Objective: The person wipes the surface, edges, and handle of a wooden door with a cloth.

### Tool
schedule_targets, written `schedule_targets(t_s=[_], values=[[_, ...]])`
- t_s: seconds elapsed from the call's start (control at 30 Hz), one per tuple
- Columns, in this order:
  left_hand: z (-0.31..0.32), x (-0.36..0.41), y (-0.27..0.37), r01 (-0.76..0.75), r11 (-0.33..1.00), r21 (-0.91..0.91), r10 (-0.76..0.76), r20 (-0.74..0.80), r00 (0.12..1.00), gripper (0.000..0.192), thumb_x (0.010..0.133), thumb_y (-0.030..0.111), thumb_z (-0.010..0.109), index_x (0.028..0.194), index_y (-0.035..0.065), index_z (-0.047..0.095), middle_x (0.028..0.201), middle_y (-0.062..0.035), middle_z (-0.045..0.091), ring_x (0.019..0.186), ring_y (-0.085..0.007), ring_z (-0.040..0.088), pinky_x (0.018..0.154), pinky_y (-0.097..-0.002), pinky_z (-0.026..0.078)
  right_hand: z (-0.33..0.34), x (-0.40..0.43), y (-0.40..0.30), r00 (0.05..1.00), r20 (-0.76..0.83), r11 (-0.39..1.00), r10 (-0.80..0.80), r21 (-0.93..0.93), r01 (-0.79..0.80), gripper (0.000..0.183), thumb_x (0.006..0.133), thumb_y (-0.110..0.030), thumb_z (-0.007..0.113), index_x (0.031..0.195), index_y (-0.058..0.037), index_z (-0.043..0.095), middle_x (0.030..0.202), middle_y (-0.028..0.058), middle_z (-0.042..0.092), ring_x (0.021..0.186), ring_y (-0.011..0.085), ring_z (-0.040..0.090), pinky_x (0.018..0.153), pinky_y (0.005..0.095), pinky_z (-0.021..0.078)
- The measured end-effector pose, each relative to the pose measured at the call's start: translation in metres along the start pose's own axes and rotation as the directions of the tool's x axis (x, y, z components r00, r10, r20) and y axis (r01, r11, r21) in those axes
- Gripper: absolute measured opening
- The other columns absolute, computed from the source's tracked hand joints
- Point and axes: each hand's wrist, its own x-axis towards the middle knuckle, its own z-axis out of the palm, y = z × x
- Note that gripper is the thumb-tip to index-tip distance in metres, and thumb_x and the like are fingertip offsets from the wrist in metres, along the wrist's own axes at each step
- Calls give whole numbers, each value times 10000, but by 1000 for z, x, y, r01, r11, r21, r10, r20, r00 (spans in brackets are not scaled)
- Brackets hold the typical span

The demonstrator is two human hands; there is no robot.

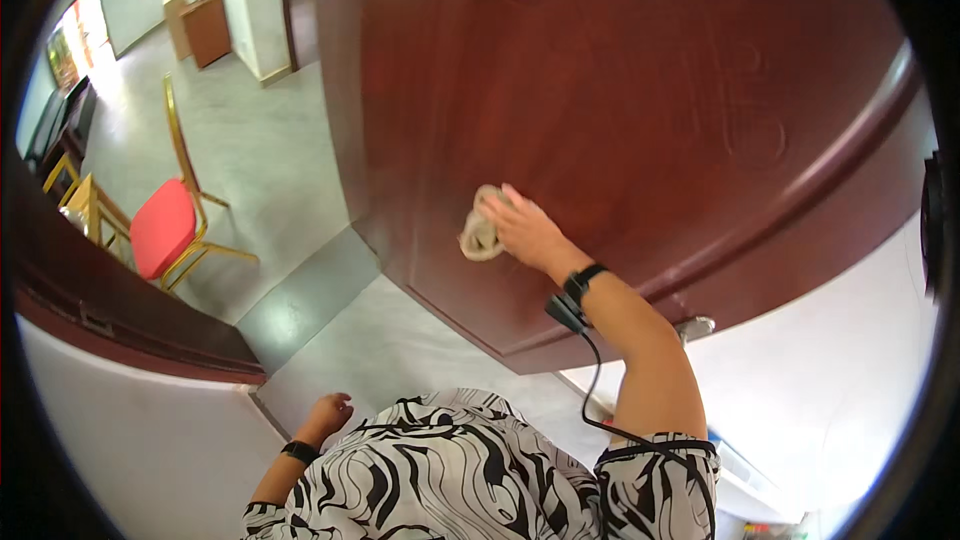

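My right hand [523,231] presses a bunched, off-white cloth [480,238] against the face of a reddish-brown door [600,135]. The door stands ajar and has raised, curved mouldings. A metal door handle [696,328] projects at its edge, behind my right forearm. A black band with a small device [566,311] is strapped to my right wrist, and a cable runs from it along the arm. My left hand [330,418] hangs low by my side, touching nothing I can see. Its fingers look partly curled and are too small to make out fully.
The dark door frame [150,330] rises at the left, with a grey threshold strip [307,307] on the floor. Beyond it stand a red-seated chair [165,229] with a gold frame and a wooden desk [201,22]. A white wall [825,360] is at the right.
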Motion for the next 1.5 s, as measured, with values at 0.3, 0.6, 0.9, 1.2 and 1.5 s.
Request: schedule_targets(t_s=[0.3,0.6,0.9,1.2,1.5], values=[[38,17,-129,-234,958,168,129,477,869,446,857,419,675,1156,89,697,1083,-209,710,1036,-386,670,921,-459,524,-128,-218,101,696,-248,727,674,57,-684,450,754,-152,653,1203,-132,655,1355,0,575,1258,236,508,1096,501,318],[-45,113,152,-476,862,171,453,158,877,469,907,391,682,1260,92,606,967,-170,722,929,-350,697,817,-434,558,-109,-230,102,510,-549,684,662,165,-710,510,742,-122,674,1251,-159,661,1391,21,548,1265,229,481,1026,437,375],[-50,26,474,244,85,-966,665,238,708,654,1010,503,464,1512,106,333,1449,-147,487,1207,-297,585,921,-459,531,-62,-193,-32,770,-58,512,635,778,-364,285,742,-183,674,1020,-133,717,1426,58,519,1288,283,459,969,441,415],[-47,-18,557,-776,331,-537,610,-506,610,397,835,53,750,1220,47,649,1154,-64,692,1075,-187,645,947,-338,504,-75,-330,-72,542,-35,263,840,899,-351,507,798,-133,705,1289,-85,591,1364,104,553,1223,325,516,1021,474,392],[-58,37,655,-556,98,825,815,-387,-430,267,779,212,696,1042,253,714,1127,10,585,977,-287,501,815,-384,455,-49,-357,-95,539,70,254,840,826,-504,536,765,-113,704,1287,-82,584,1224,68,627,1193,263,535,1048,456,358]])
